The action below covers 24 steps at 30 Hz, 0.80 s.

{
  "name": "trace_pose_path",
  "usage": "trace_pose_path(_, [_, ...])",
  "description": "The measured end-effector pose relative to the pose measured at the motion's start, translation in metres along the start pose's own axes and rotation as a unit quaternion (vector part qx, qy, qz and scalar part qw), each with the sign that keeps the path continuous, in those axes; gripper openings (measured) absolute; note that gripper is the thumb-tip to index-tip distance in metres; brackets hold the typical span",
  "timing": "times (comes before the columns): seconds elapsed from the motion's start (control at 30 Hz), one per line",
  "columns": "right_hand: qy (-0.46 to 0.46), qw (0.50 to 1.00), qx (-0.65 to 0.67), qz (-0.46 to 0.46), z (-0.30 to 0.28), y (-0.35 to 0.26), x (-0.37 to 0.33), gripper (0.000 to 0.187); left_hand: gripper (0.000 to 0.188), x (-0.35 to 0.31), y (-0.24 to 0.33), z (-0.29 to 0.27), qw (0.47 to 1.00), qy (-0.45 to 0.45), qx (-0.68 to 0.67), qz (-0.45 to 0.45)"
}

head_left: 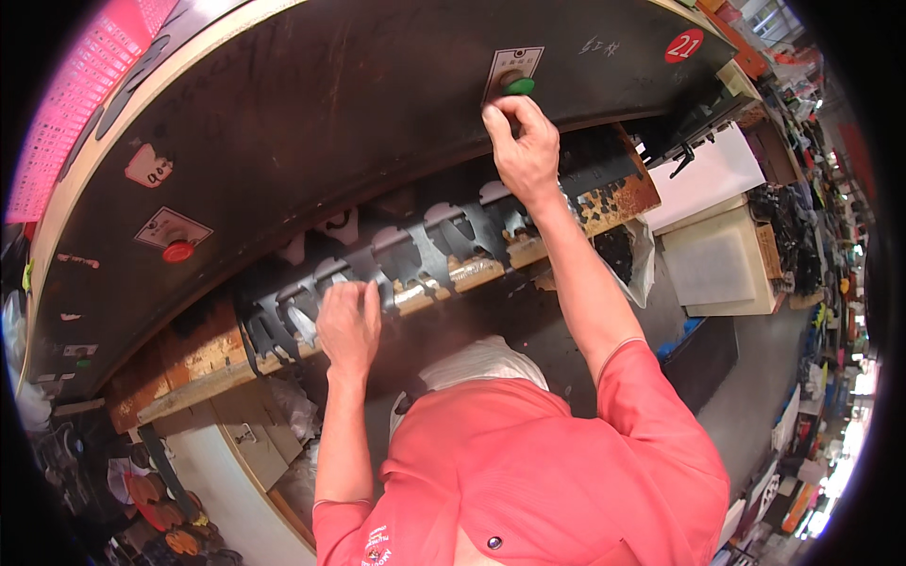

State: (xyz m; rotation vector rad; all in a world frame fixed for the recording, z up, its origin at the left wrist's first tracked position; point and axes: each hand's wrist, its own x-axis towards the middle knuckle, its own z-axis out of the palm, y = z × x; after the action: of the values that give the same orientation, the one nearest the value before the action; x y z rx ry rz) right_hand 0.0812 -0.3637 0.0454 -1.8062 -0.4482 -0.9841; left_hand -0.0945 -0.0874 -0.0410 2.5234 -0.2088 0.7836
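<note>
My right hand (528,156) is raised to the front of a dark machine panel (359,104), its fingers curled just under a green push button (516,85). Nothing shows in that hand, and whether a fingertip touches the button is hard to see. Lower and to the left, my left hand (349,325) is at the near edge of a black sheet with cut-out shapes (406,255). Its fingers are bent, and their tips and whatever they hold are hidden. A pale, shiny strip (302,324) shows beside it.
A red button (176,250) sits on the panel's left. Under the sheet runs a worn board (618,203) with a pale front edge. To the right stand a white sheet (708,174) and a pale box-like block (722,259). A pink basket (80,104) is at the upper left.
</note>
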Motion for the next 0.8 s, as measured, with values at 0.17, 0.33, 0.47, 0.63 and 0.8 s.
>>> trace_pose_path(0.17, [-0.051,0.996,0.014,0.069,-0.035,-0.001,-0.053,0.012,0.014,0.0,0.003,-0.002,1.0,0.028,-0.007,0.009])
trace_pose_path(0.33, [-0.117,0.981,-0.074,0.134,-0.029,-0.004,-0.13,0.009,0.021,0.005,0.01,-0.004,0.999,0.029,-0.012,-0.019])
trace_pose_path(0.47, [-0.085,0.99,-0.078,0.077,-0.02,0.006,-0.143,0.009,0.023,0.005,0.01,-0.006,0.999,0.016,-0.018,-0.026])
trace_pose_path(0.63, [-0.101,0.989,-0.069,0.087,-0.025,0.008,-0.145,0.01,0.023,0.003,0.008,-0.005,0.999,0.007,-0.015,-0.039])
trace_pose_path(0.8, [-0.099,0.988,-0.04,0.111,-0.029,0.006,-0.144,0.009,0.023,0.001,0.008,-0.005,0.998,-0.006,-0.022,-0.056])
